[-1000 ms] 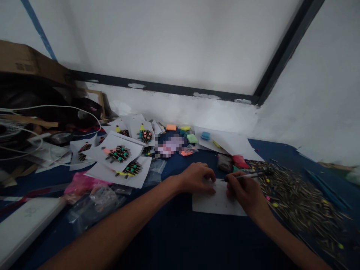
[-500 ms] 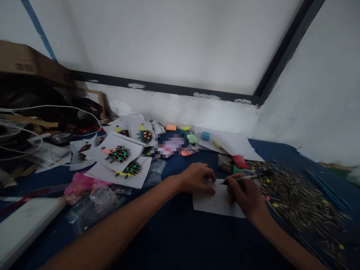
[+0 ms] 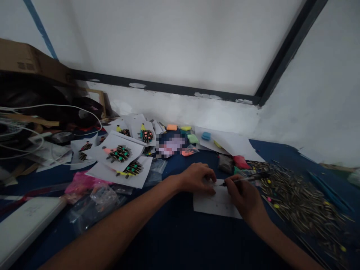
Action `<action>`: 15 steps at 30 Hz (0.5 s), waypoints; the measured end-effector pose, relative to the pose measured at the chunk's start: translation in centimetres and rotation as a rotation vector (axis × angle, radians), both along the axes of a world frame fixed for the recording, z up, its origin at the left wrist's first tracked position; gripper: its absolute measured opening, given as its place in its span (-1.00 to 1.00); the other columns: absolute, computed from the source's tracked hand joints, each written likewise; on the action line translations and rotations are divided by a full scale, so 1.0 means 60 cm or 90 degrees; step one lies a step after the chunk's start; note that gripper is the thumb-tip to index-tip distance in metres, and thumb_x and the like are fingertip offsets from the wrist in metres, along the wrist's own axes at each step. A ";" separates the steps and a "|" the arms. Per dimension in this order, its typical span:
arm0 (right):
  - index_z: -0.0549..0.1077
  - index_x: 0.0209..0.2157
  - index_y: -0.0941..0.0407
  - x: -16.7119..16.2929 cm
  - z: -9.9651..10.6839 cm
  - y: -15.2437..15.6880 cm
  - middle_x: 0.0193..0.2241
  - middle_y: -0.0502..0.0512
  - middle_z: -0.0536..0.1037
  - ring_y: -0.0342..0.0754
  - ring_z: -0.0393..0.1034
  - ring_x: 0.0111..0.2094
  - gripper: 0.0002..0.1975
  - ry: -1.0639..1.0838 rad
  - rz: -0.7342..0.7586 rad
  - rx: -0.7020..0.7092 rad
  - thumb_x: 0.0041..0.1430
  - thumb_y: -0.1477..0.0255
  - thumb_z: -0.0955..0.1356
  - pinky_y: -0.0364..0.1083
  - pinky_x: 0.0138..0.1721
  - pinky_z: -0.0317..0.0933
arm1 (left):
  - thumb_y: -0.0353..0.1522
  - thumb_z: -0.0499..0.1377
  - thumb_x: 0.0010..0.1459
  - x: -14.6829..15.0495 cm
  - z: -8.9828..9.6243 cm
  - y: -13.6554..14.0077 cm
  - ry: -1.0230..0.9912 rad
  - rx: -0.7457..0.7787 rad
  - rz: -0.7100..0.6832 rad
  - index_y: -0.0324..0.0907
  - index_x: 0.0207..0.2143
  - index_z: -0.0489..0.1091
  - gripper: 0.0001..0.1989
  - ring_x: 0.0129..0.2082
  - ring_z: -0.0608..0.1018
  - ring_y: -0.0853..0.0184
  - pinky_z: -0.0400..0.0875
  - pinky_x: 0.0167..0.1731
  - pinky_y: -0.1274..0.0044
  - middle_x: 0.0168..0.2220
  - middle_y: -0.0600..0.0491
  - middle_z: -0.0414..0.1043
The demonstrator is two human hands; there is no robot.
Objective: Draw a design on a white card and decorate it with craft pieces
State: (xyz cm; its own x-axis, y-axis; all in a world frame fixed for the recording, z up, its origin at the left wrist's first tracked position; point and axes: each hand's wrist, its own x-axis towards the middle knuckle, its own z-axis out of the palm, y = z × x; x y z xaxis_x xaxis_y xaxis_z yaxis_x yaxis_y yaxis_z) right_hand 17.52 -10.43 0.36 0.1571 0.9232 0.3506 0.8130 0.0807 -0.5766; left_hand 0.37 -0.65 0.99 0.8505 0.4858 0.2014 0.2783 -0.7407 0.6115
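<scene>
A white sheet of paper lies on the dark blue table in front of me. My left hand rests on its upper left part, thumb and curved fingers apart. In my right hand is a pen, pinched between thumb and fingers near its tip. The tip points left at the paper, close to my left fingertips; whether it touches I cannot tell. Faint small marks show on the sheet. Sunflower seeds are heaped to the right of my right hand, with several small coloured balls among them.
At the left lie several paper sheets bearing hedgehog figures made with seeds. Coloured clay packs sit near the wall, beside larger white sheets. Clear plastic bags, a white box and white cables occupy the left side.
My right hand and the pen have shifted slightly, with the pen still held at the paper. My left hand keeps its place on the sheet. The view has moved a little.
</scene>
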 end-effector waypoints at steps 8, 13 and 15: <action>0.35 -0.59 0.10 0.005 -0.001 -0.002 -0.55 0.06 0.51 -0.11 0.35 -0.60 -0.59 0.005 0.009 -0.042 0.23 0.18 0.19 -0.16 -0.59 0.11 | -0.26 0.37 -0.11 -0.002 -0.005 0.002 -0.022 -0.004 -0.006 -0.22 -0.26 0.50 -0.66 -0.31 0.44 0.37 0.27 -0.29 0.58 -0.33 0.05 0.38; 0.33 -0.66 0.09 0.005 -0.001 -0.001 -0.49 0.10 0.53 -0.10 0.37 -0.58 -0.55 0.001 0.025 -0.054 0.22 0.18 0.19 -0.15 -0.56 0.14 | -0.25 0.36 -0.08 -0.001 -0.007 0.001 -0.037 0.008 -0.005 -0.22 -0.28 0.50 -0.69 -0.31 0.44 0.37 0.28 -0.30 0.58 -0.35 0.06 0.38; 0.34 -0.65 0.09 0.005 -0.002 0.000 -0.48 0.10 0.54 -0.09 0.39 -0.56 -0.56 0.000 0.034 -0.051 0.23 0.19 0.19 -0.14 -0.54 0.16 | -0.25 0.36 -0.10 0.000 -0.007 0.001 -0.036 0.011 -0.004 -0.22 -0.28 0.50 -0.68 -0.32 0.44 0.37 0.28 -0.31 0.58 -0.35 0.05 0.38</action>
